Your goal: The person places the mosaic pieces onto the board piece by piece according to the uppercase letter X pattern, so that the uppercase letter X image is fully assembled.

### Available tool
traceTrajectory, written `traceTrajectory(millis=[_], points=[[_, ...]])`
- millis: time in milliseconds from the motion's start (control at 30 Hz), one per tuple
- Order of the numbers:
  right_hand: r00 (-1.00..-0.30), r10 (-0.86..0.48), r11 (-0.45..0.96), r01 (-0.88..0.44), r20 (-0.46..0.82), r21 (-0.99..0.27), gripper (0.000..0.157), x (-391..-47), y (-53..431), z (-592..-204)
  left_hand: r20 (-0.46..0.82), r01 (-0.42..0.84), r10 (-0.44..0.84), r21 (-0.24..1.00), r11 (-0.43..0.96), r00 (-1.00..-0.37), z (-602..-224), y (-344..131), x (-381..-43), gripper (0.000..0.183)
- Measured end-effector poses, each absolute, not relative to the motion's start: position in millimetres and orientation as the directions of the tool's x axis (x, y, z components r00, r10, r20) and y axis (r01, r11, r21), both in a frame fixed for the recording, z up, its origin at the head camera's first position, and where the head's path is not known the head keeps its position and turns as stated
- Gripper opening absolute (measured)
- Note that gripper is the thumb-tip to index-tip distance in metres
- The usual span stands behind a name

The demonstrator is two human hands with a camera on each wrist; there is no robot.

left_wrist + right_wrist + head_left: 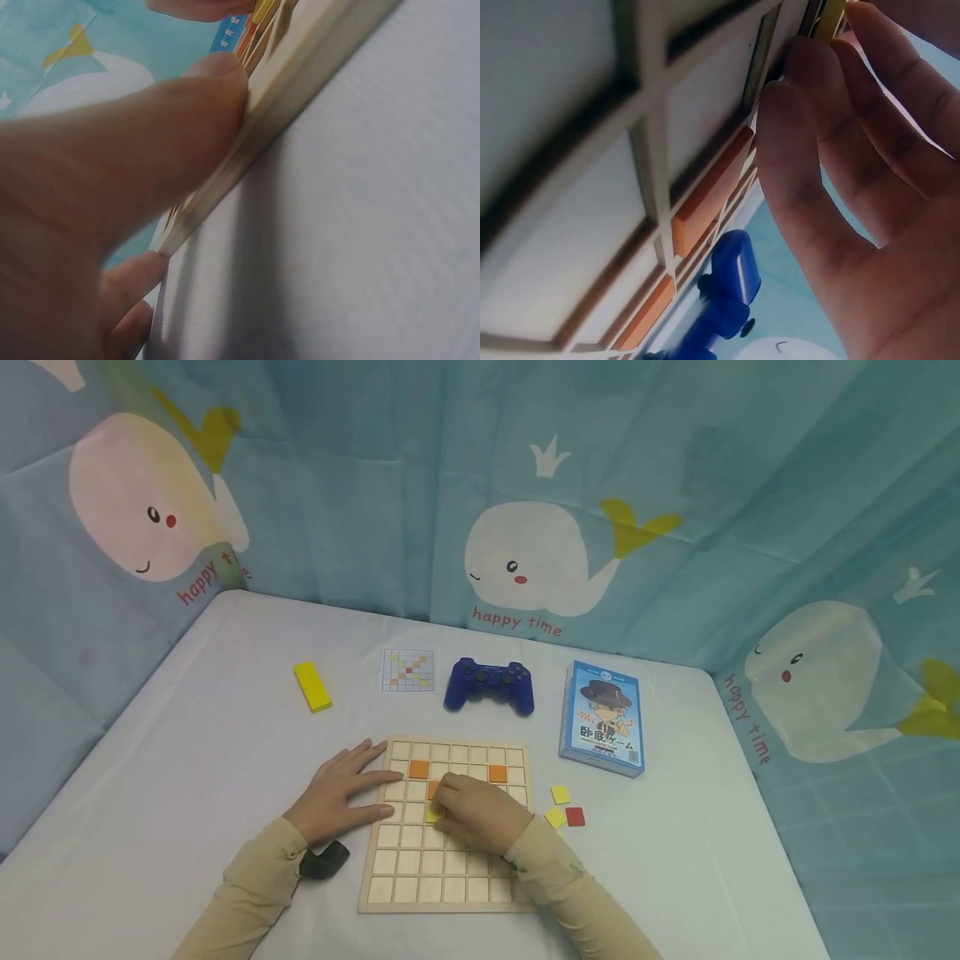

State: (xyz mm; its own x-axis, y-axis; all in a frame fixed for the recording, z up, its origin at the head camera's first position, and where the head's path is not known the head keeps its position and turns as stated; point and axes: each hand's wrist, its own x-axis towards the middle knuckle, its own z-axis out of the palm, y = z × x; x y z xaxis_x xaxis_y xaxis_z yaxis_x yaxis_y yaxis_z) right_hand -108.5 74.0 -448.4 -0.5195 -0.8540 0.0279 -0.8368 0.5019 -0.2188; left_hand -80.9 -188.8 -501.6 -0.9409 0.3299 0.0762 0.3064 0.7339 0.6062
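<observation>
A wooden grid board (431, 889) lies on the white table. Over its middle my right hand (476, 810) is bent, its fingertips pinching a yellow tile (432, 815) at one of the cells. In the right wrist view the yellow tile (829, 19) shows by the fingertips, partly hidden. An orange tile (432, 790) sits in the cell just beyond, half covered by the fingers. Two more orange tiles, left (418, 769) and right (497, 773), fill cells of an upper row. My left hand (341, 795) rests with spread fingers on the board's left edge.
Right of the board lie yellow tiles (560, 794) and a red tile (575, 817). Behind it are a printed grid card (408, 671), a blue game controller (489, 685), a blue game box (603, 718) and a yellow block (312, 687). A dark curved object (325, 862) lies by my left wrist.
</observation>
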Motion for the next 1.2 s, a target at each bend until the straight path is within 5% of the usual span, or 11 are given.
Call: traceTrajectory(millis=[1200], points=[[-0.526, -0.850, 0.512, -0.832, 0.010, -0.211, 0.015, -108.3, 71.7, -447.7, 0.086, 0.318, 0.337, 0.606, 0.730, -0.938, -501.5, -188.5, -81.6, 0.048]])
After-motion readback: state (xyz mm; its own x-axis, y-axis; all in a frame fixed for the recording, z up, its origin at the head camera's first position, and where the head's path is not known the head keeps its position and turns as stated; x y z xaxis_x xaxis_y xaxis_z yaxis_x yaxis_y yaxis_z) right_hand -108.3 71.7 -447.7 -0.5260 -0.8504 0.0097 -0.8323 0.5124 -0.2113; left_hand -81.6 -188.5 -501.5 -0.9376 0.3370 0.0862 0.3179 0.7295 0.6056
